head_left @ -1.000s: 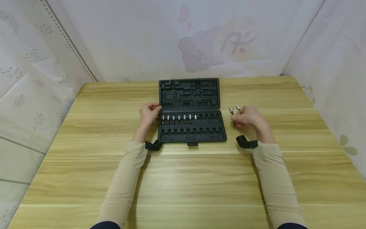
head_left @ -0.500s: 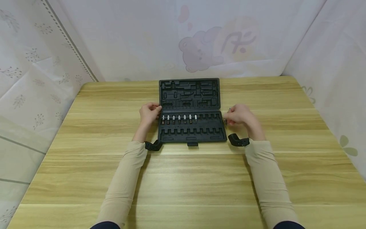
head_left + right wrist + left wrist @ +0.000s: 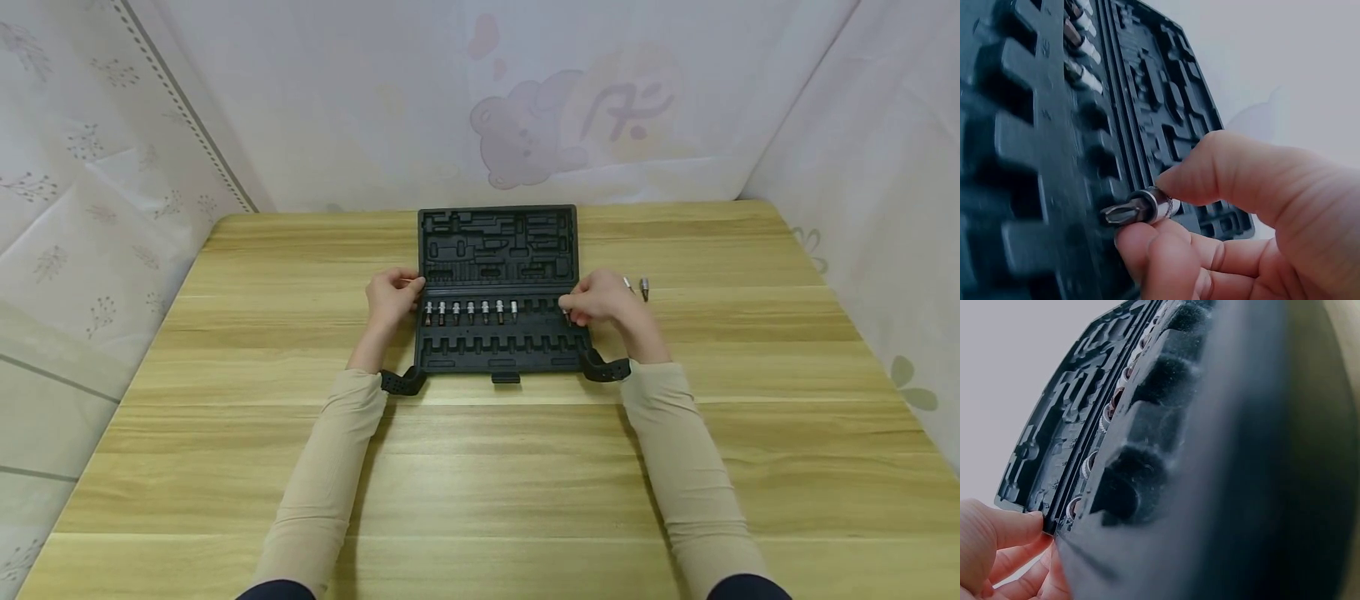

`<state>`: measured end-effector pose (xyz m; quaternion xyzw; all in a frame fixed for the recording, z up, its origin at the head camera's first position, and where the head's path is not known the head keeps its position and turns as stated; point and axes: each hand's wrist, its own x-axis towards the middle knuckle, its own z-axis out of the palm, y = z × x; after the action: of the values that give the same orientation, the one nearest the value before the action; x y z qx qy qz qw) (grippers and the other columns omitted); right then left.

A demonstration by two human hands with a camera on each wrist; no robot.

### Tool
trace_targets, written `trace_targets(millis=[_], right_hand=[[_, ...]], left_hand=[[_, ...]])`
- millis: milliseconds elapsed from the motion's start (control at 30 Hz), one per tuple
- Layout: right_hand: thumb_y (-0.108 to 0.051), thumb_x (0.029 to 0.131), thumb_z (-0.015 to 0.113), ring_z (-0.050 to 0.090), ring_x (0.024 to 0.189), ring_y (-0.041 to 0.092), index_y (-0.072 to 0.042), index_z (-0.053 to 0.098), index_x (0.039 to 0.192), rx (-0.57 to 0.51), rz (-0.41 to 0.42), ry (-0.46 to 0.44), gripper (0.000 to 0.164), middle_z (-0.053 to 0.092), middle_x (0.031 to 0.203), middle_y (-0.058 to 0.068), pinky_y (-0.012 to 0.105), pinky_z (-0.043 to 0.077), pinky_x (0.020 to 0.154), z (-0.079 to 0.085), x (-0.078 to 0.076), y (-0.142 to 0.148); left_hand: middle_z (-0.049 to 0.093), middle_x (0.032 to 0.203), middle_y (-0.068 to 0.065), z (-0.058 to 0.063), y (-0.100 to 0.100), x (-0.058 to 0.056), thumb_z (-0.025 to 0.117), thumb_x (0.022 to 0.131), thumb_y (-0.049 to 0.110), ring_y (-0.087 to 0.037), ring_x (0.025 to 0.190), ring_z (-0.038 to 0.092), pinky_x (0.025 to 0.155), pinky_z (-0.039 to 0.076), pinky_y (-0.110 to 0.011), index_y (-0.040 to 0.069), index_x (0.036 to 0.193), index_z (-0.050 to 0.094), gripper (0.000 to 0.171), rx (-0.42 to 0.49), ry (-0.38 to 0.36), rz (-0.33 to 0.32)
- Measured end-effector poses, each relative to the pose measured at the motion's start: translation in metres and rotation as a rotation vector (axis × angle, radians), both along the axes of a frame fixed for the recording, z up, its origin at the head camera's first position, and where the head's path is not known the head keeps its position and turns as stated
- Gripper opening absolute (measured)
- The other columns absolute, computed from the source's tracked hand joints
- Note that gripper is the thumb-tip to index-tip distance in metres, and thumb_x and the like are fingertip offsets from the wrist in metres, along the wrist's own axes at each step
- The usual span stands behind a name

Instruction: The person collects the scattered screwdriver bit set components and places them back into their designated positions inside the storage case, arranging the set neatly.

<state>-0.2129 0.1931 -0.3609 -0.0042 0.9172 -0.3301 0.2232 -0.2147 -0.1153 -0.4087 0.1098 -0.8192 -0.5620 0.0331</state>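
Here the left grip (image 3: 390,294) pinches the case (image 3: 495,332) and, over its right end, the right grip (image 3: 598,298) a bit socket (image 3: 1142,209), likely light, best held by its collar (image 3: 1164,203).

I can't read a word from here; a purple, character-like mark (image 3: 628,112) stands on the back cloth (image 3: 360,108); tiny markings (image 3: 1046,114) on the black case (image 3: 480,332) are illegible.

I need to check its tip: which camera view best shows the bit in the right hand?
The right wrist view: the bit is close up, its ridged tip and silver collar visible in the right hand. The head view shows it tiny, partly covered; the left wrist view doesn't show it.
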Motion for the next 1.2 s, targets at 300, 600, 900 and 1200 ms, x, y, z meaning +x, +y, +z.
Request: trace_targets(millis=[300, 600, 900, 1200], right_hand=[[-0.022, 0.089, 0.059, 0.059, 0.055, 0.012, 0.001, 0.070, 0.085, 0.014, 0.003, 0.004, 0.026, 0.062, 0.059, 0.000, 0.023, 0.041, 0.052, -0.002, -0.004, -0.016], [-0.019, 0.088, 0.059, 0.055, 0.049, 0.010, 0.002, 0.071, 0.081, -0.047, -0.027, -0.018, 0.024, 0.061, 0.055, 0.000, 0.022, 0.035, 0.046, -0.004, -0.010, -0.034], [-0.019, 0.086, 0.061, 0.051, 0.045, 0.011, -0.001, 0.070, 0.071, 0.009, -0.036, -0.010, 0.025, 0.060, 0.051, 0.000, 0.024, 0.035, 0.047, -0.006, -0.013, -0.048], [-0.019, 0.085, 0.062, 0.065, 0.060, 0.022, -0.008, 0.056, 0.051, 0.093, -0.003, 0.028, 0.036, 0.059, 0.049, 0.000, 0.039, 0.052, 0.080, -0.003, -0.012, -0.059]], left_hand=[[0.066, 0.091, -0.021, 0.000, 0.000, 0.000, 0.064, 0.089, 0.010, -0.010, 0.055, 0.055, 0.051, 0.048, -0.019, -0.003, 0.103, 0.067, 0.019, 0.004, -0.007, 0.007], [0.066, 0.092, -0.021, -0.001, -0.001, -0.001, 0.064, 0.089, 0.010, -0.008, 0.054, 0.054, 0.049, 0.046, -0.017, -0.003, 0.103, 0.067, 0.020, 0.007, -0.006, 0.004], [0.067, 0.092, -0.021, 0.000, -0.001, -0.001, 0.064, 0.089, 0.011, -0.010, 0.055, 0.055, 0.051, 0.049, -0.019, -0.003, 0.103, 0.067, 0.020, 0.013, -0.007, -0.003], [0.066, 0.090, -0.020, -0.001, -0.002, -0.003, 0.064, 0.089, 0.011, -0.008, 0.054, 0.054, 0.050, 0.047, -0.018, -0.003, 0.102, 0.067, 0.019, 0.021, -0.021, 0.000]])
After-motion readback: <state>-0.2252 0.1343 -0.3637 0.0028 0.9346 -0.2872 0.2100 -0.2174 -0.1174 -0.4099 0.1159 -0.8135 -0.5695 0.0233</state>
